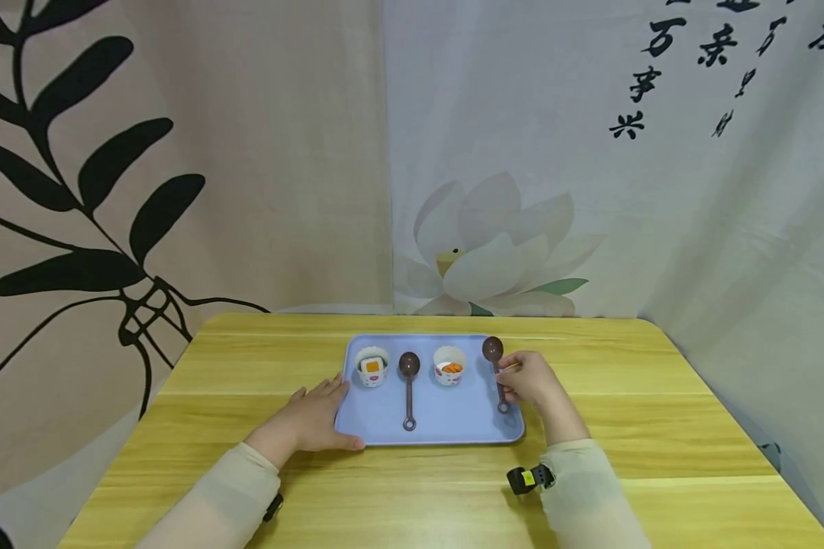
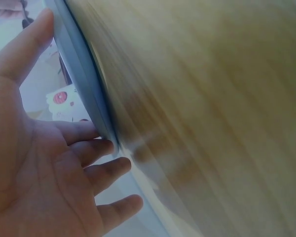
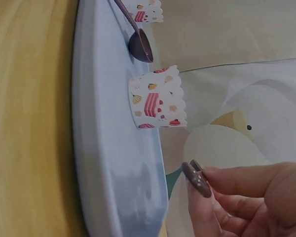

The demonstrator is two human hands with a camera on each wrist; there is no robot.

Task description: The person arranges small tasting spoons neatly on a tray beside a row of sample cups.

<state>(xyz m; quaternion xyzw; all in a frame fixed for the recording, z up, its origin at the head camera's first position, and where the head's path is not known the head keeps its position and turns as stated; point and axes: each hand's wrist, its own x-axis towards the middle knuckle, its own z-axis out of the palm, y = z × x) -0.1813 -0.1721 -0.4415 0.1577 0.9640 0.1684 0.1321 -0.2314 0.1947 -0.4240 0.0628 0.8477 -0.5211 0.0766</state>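
A pale blue tray [image 1: 446,431] lies on the table. My left hand [image 1: 309,419] spans its near left corner, thumb at the front edge and fingers along the left side. The left wrist view shows those fingers [image 2: 108,173] spread loosely by the rim. At the tray's right end my right hand [image 1: 532,379] pinches the handle of a brown spoon [image 1: 493,349], bowl pointing away from me. Its handle end [image 3: 197,178] shows between thumb and finger in the right wrist view. A second brown spoon [image 1: 409,364] lies mid-tray between two paper cups.
The left paper cup [image 1: 372,379] holds a white piece with an orange square. Orange pieces fill the right paper cup [image 1: 449,378], which stands just left of the gripped spoon. Wooden table [image 1: 412,496] surrounds the tray; a printed curtain [image 1: 302,152] hangs behind.
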